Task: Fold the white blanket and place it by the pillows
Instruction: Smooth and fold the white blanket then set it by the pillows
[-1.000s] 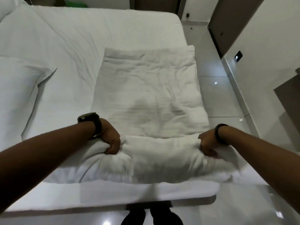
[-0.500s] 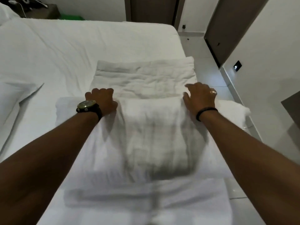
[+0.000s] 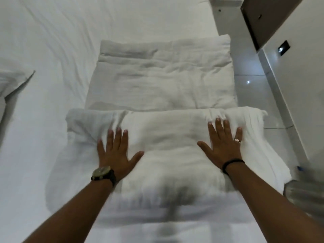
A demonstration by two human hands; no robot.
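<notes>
The white blanket (image 3: 164, 79) lies on the right side of the bed, its near part folded over onto itself into a thick band. My left hand (image 3: 116, 151) lies flat on the left half of that folded band, fingers spread and straight. My right hand (image 3: 222, 142), with a ring on one finger, presses flat on the right half. A corner of a white pillow (image 3: 14, 81) shows at the left edge.
The bed (image 3: 52, 41) with its white sheet stretches left and away. Glossy floor tiles (image 3: 249, 81) run along the bed's right side, then a wall with a dark door (image 3: 266, 18). A blurred grey object (image 3: 305, 195) sits at the lower right.
Both hands gripped the blanket's near edge, carried it forward over the rest, let go, and now lie flat with spread fingers on the folded band.
</notes>
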